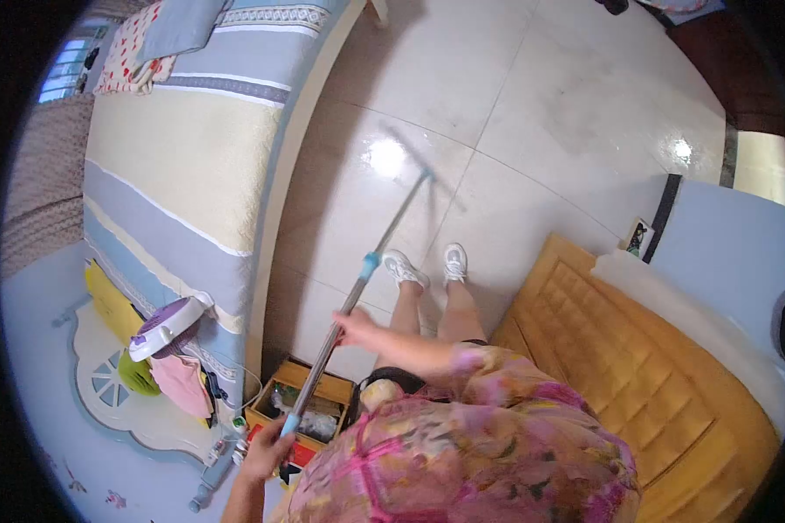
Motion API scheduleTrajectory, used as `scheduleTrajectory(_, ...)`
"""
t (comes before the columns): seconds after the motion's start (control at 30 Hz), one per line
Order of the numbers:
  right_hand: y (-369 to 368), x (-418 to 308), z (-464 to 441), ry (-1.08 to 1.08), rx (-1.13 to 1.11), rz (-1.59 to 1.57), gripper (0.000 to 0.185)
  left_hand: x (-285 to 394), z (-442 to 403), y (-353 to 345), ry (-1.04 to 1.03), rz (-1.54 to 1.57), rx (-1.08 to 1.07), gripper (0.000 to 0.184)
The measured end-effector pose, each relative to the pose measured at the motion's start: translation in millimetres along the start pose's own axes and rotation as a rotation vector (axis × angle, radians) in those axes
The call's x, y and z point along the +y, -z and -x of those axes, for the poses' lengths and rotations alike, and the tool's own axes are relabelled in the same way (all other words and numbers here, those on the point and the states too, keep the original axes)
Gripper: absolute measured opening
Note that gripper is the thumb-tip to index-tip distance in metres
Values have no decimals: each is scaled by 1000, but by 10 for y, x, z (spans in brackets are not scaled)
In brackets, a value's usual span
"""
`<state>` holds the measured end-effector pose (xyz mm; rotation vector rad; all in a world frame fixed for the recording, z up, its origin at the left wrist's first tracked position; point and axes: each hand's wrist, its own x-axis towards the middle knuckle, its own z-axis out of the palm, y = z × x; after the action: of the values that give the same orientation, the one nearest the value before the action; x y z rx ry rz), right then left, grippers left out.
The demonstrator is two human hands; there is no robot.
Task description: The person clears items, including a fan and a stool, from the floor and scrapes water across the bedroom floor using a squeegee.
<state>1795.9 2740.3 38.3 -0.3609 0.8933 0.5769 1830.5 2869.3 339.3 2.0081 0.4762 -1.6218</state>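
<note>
A long-handled floor squeegee [329, 344] slants up and away from me, with a metal pole and light blue joints. Its thin, wide head [426, 174] rests on the pale tiled floor and looks slightly blurred. My right hand [356, 329] is closed around the middle of the pole. Lower down, at the blue end of the pole, my left hand [270, 451] is wrapped round the grip. Both of my white shoes [406, 268] stand on the tiles, to the near side of the head.
A bed [183, 174] with striped bedding runs along the left, with a white and purple fan [170, 327] on it. An open wooden drawer [292, 375] holding things sits beside my left arm. A tan padded headboard-like panel [619, 349] stands at right. The floor [567, 113] shines as if wet.
</note>
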Motion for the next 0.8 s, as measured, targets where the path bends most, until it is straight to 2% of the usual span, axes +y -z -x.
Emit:
scheduleTrajectory(0.03,-252,98,-78,-28,-36,-9,26,-59,173,39,15,62,130,35)
scheduleTrajectory(0.1,-632,55,-85,-108,-28,-25,30,-16,314,71,-2,284,221,36)
scheduleTrajectory(0.23,-789,0,-740,-19,39,20,29,132,-21,390,46,263,269,34)
scheduleTrajectory(0.27,-784,-70,-852,15,79,45,30,186,-159,420,-3,204,237,33)
scheduleTrajectory(0.33,-539,-428,-962,149,200,2,33,324,-527,430,-49,169,126,33)
scheduleTrajectory(0.37,-330,-670,-917,248,256,101,34,474,-726,405,-50,185,40,32)
scheduleTrajectory(0.4,-73,-916,-934,265,245,117,26,685,-887,348,-78,137,-11,32)
scheduleTrajectory(0.47,285,-1428,-648,331,388,-77,28,1119,-1206,162,-150,-7,-98,32)
scheduleTrajectory(0.53,883,-1727,-699,441,542,-94,28,1476,-1514,-139,-225,-142,-164,33)
scheduleTrajectory(0.6,1330,-2021,-437,491,589,-189,29,1679,-1816,-502,-310,-193,-261,36)
scheduleTrajectory(0.63,1519,-2141,-363,446,654,-205,30,1705,-1932,-648,-361,-197,-326,37)
scheduleTrajectory(0.67,1618,-2209,-242,491,686,-138,31,1700,-1959,-752,-419,-186,-298,37)
scheduleTrajectory(0.7,1613,-2258,-210,527,766,-248,35,1674,-1961,-831,-471,-172,-269,38)
scheduleTrajectory(0.73,1670,-2164,-411,519,765,-159,34,1643,-1939,-851,-521,-156,-240,38)
scheduleTrajectory(0.77,1706,-2109,-631,516,764,-67,34,1587,-1871,-706,-479,-130,-209,38)
scheduleTrajectory(0.8,1292,-1992,-510,583,618,-89,33,1507,-1751,-465,-443,-101,-176,38)
